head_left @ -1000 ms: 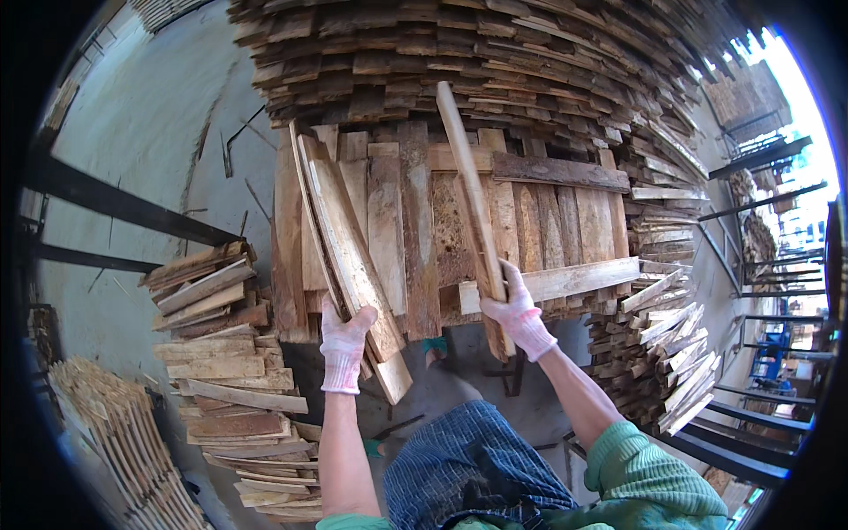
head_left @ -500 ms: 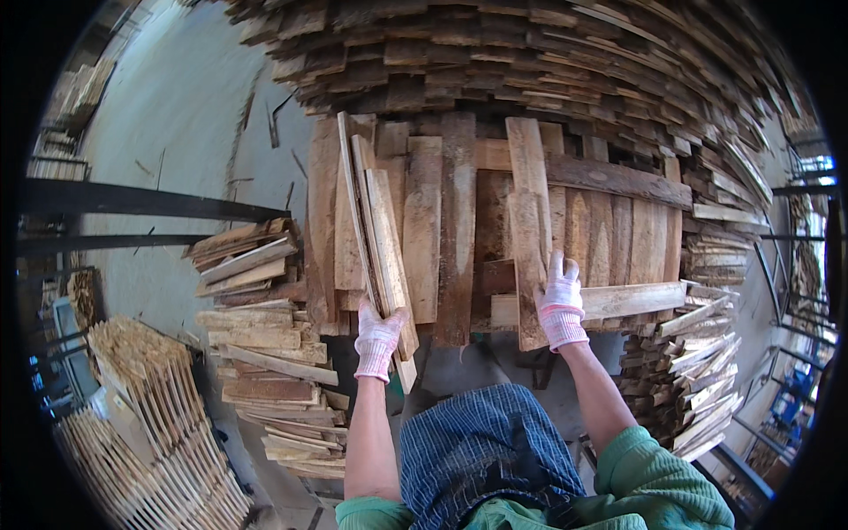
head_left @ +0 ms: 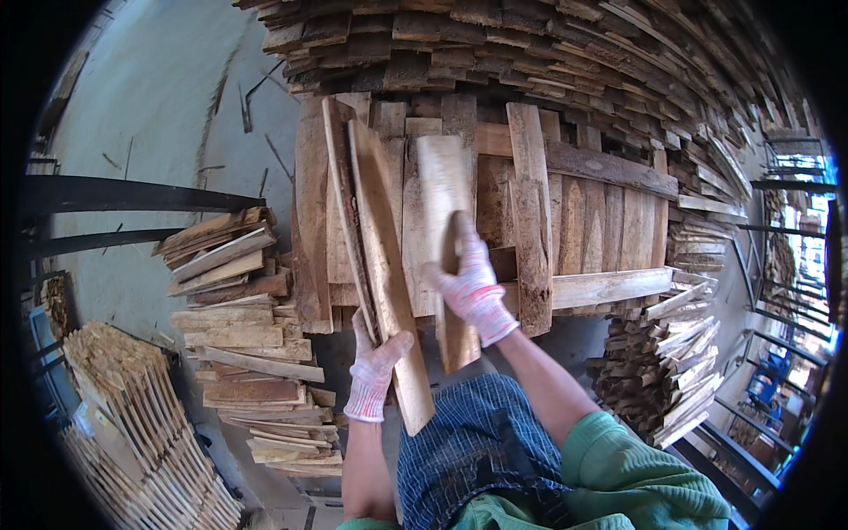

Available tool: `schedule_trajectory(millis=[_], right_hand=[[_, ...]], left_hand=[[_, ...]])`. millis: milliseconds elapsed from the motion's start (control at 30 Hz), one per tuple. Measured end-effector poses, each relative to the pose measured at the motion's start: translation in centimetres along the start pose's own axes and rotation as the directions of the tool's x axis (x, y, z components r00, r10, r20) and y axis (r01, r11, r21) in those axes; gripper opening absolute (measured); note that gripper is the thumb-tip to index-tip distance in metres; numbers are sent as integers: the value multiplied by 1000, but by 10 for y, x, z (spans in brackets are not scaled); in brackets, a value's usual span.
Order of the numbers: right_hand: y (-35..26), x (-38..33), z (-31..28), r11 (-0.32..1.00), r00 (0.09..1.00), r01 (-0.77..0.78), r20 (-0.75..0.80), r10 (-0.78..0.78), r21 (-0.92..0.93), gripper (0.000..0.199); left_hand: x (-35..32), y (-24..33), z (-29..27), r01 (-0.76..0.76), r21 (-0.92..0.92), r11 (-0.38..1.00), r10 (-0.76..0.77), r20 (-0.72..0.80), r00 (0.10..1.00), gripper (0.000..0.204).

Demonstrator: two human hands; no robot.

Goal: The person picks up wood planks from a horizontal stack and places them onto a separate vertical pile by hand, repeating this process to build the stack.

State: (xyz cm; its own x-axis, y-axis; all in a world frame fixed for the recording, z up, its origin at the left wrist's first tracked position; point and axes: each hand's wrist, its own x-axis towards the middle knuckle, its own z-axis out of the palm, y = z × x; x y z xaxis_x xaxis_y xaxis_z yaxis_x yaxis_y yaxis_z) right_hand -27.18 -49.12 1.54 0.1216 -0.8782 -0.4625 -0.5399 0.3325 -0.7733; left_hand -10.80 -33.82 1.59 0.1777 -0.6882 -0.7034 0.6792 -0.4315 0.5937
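Note:
My left hand (head_left: 378, 371), in a white and pink knit glove, is closed around the lower part of two long wooden boards (head_left: 380, 238) held tilted, side by side. Another pale board (head_left: 442, 177) is in my right hand (head_left: 473, 287), gloved alike, its thumb across the face and its fingers along the right edge. This board is smeared by motion. Both hands are over a layer of planks (head_left: 311, 221) laid side by side. To the right of my right hand, a rough upright board (head_left: 532, 212) lies across the crosswise planks.
A tall stack of rough boards (head_left: 495, 53) spans the far side. Shorter board piles stand at left (head_left: 252, 353) and right (head_left: 680, 371). Dark metal bars (head_left: 132, 194) reach in from the left. Lower left stands a slatted wood stack (head_left: 150, 424).
My right hand has left the upright board at right and moved leftward; it now grips a separate board. The boards in my left hand have come nearer to me, and fewer show there.

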Motion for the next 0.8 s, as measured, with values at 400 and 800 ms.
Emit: schedule_trajectory(millis=[400,800], right_hand=[[51,61,24,874,962,-176,-268,55,-453,70],[119,80,-74,853,840,-300,-543,23,-428,63]], left_hand=[[48,-22,15,-297,891,345,580,46,813,82],[19,-50,21,-43,975,-216,383,125,915,89]])
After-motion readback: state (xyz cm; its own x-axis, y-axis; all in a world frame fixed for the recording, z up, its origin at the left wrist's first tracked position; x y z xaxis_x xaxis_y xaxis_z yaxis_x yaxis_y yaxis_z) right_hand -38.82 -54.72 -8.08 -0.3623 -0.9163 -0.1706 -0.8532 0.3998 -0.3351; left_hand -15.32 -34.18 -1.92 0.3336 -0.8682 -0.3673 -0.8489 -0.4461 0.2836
